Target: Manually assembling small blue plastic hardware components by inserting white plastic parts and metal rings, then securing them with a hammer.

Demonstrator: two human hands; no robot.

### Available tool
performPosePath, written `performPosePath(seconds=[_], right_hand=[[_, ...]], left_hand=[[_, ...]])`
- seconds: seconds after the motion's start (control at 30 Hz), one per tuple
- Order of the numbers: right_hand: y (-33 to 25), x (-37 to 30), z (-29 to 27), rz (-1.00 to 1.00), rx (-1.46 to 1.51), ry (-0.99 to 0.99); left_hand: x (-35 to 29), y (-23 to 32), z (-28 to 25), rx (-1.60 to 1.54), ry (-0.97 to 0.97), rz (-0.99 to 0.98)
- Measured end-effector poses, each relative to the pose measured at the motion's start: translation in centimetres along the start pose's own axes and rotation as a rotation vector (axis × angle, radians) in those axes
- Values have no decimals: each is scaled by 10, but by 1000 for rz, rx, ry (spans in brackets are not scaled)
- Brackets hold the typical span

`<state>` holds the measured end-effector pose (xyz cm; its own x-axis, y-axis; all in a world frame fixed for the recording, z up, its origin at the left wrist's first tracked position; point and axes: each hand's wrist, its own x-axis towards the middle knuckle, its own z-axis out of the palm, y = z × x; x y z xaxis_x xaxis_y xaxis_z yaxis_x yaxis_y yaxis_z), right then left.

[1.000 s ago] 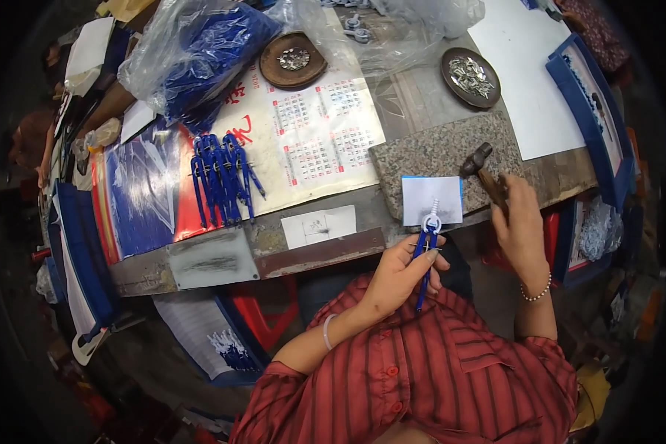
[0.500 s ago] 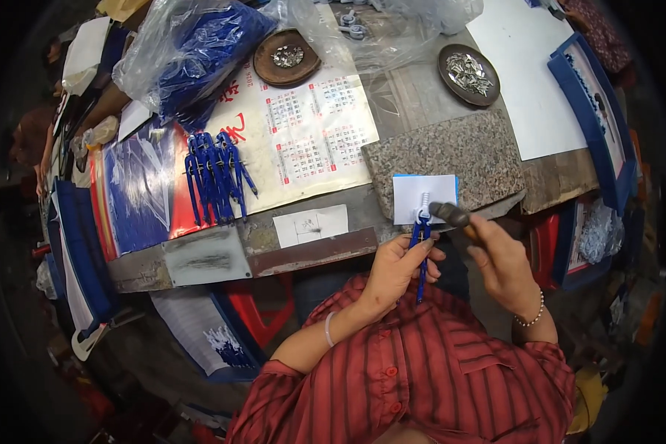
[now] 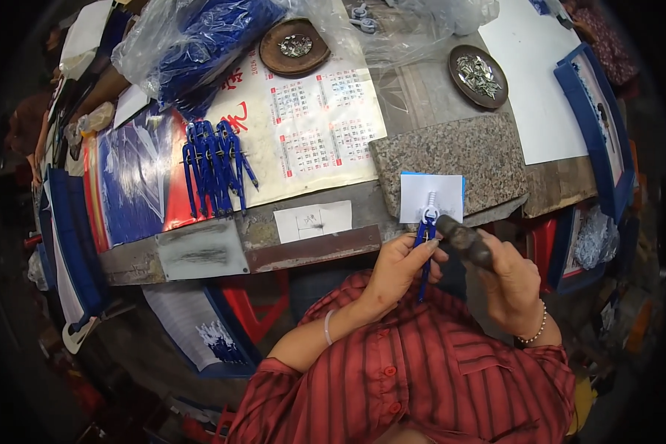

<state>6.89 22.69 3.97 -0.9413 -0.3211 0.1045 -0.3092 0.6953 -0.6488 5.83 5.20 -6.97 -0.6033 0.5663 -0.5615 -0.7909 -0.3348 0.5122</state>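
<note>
**Compass on the stone block, hammer head at its hinge**

Your left hand [image 3: 398, 268] pinches the blue drawing compass [image 3: 425, 240] by its legs, fingers closed round them just below the hinge. The compass stands roughly upright in the picture, its metal top lying on a white card [image 3: 442, 194] that rests on the near edge of the speckled granite block [image 3: 451, 155]; its blue legs hang down past the edge of the bench towards your red striped shirt [image 3: 422, 377].

Your right hand [image 3: 512, 280] is wrapped tight round the handle of a small dark hammer [image 3: 462, 238]. The hammer head sits just beside the compass hinge, at the lower corner of the card; you cannot tell from here whether it touches the metal.

Well to your left on the bench, a row of finished-looking blue compasses [image 3: 214, 164] lies side by side on a wall calendar sheet [image 3: 311, 126]. Beyond them a clear plastic bag [image 3: 200, 44] holds more blue parts. Two round dark dishes hold small metal pieces: one [image 3: 294, 48] at the top of the calendar, the other [image 3: 479, 74] beyond the granite block. A large white sheet [image 3: 533, 89] lies to the right of that block, with a blue tray [image 3: 596, 133] at its far side. A small white slip [image 3: 312, 220] lies near the bench's front edge.
</note>
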Motion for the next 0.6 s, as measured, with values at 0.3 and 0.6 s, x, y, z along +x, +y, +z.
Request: performPosePath(seconds=[0.3,0.6], right_hand=[[7,0,3,149,-40,-117],[14,-15,14,157,-108,-138]], left_hand=[[3,-2,2,-11,7,19],[8,1,4,-15,24,30]])
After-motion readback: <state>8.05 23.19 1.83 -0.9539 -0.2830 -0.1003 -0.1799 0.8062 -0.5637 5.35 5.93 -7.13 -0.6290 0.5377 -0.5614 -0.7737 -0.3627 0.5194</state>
